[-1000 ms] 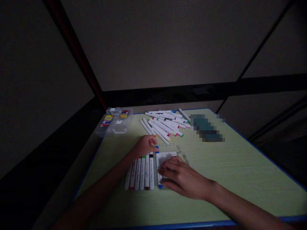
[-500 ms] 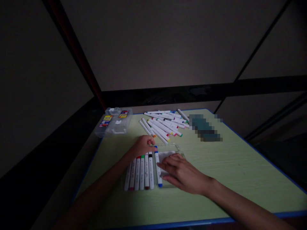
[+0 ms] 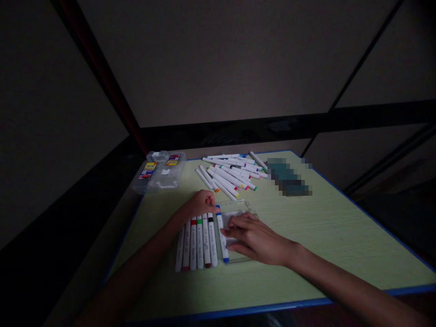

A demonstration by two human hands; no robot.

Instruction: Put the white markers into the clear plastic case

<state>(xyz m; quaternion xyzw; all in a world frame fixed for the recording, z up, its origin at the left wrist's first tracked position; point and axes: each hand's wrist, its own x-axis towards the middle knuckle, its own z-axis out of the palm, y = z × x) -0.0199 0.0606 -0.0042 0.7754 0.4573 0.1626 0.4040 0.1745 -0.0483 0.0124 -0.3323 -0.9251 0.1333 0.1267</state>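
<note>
A white marker with blue ends [image 3: 222,238] lies lengthwise along the left side of a clear plastic case [image 3: 243,261]. My left hand [image 3: 200,203] is closed at the marker's far end, fingers curled and thumb against the blue cap. From the right, my right hand [image 3: 259,238] reaches over the case, its fingers bent but apart, with a fingertip touching the marker's side. Left of this marker, several white markers [image 3: 194,247] with coloured bands lie side by side in a row, their far ends partly hidden by my left hand.
A loose pile of white markers [image 3: 231,175] with coloured ends lies towards the back of the green table [image 3: 306,263]. At the back left stands a translucent plastic case [image 3: 166,175] with bright labels. A blurred-out teal item [image 3: 286,175] lies at the back right.
The whole view has shifted slightly. Both hands keep almost the same places at the blue marker, and the markers around them look unmoved.
</note>
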